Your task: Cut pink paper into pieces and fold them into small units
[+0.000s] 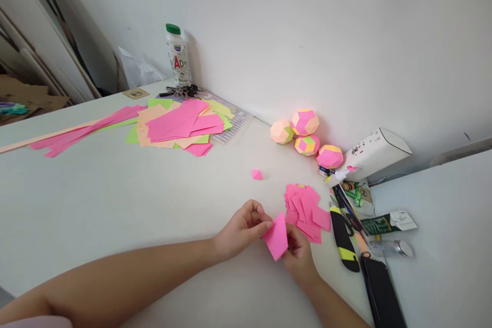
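Note:
A pink piece of paper (277, 238), shaped like a slanted four-sided figure, is held up above the table between both hands. My left hand (246, 228) pinches its upper left edge between thumb and fingers. On the other side, my right hand (300, 256) grips the right edge, with its fingertips partly hidden behind the sheet. Just beyond the right hand lies a loose pile of pink paper pieces (303, 207). Farther forward on the table sits a small folded pink paper shape (257, 174).
Several many-sided paper balls (305, 123) stand by the wall. Coloured paper sheets (177, 123) and long strips (92, 128) lie at the left. A bottle (178, 56) and keys (184, 91) are behind. A utility knife (344, 241) and black case (382, 292) line the right edge.

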{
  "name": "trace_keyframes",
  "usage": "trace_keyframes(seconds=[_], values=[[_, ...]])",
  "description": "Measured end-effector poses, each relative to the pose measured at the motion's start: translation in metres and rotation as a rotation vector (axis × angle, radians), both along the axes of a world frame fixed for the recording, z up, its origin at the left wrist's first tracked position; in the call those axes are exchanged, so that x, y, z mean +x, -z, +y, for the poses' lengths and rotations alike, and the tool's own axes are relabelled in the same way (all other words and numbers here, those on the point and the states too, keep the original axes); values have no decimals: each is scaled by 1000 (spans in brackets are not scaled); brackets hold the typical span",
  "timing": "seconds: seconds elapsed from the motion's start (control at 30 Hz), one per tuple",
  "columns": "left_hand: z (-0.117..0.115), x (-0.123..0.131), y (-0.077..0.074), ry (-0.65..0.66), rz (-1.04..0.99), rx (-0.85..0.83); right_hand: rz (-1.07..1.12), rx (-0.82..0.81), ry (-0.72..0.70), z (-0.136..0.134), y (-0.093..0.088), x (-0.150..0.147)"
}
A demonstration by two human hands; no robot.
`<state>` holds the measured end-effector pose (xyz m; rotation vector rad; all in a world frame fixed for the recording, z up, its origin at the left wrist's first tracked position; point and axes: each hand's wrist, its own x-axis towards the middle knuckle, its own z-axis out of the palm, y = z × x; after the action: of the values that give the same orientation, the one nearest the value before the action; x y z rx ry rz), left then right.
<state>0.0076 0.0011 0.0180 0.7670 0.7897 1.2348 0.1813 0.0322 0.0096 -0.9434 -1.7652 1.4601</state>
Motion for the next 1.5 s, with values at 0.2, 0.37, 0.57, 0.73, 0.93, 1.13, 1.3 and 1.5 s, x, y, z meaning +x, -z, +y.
trace_keyframes(seconds=[0.2, 0.37, 0.57, 0.73, 0.93, 1.13, 1.3, 1.5], values=[[0, 1, 1, 8, 65, -61, 28, 16, -84, 0, -8, -3], [-2, -1, -2, 34, 167, -64, -25, -13, -42, 0, -4, -2], [-5, 0, 3, 75, 306, -18, -80, 49, -30, 1, -2, 0], [-5, 1, 3, 117, 281, -14, -85, 76, -14, 1, 0, 1], [-6, 1, 9, 143, 340, 73, -54, 51, -29, 0, 2, 1], [-6, 3, 9, 102, 354, 74, -63, 150, -45, 0, 0, 0], [-5, 2, 1, -18, 332, -20, -174, 558, -84, -6, -7, -1], [-4, 2, 2, -58, 328, -55, -515, 897, -37, -23, -4, -7]])
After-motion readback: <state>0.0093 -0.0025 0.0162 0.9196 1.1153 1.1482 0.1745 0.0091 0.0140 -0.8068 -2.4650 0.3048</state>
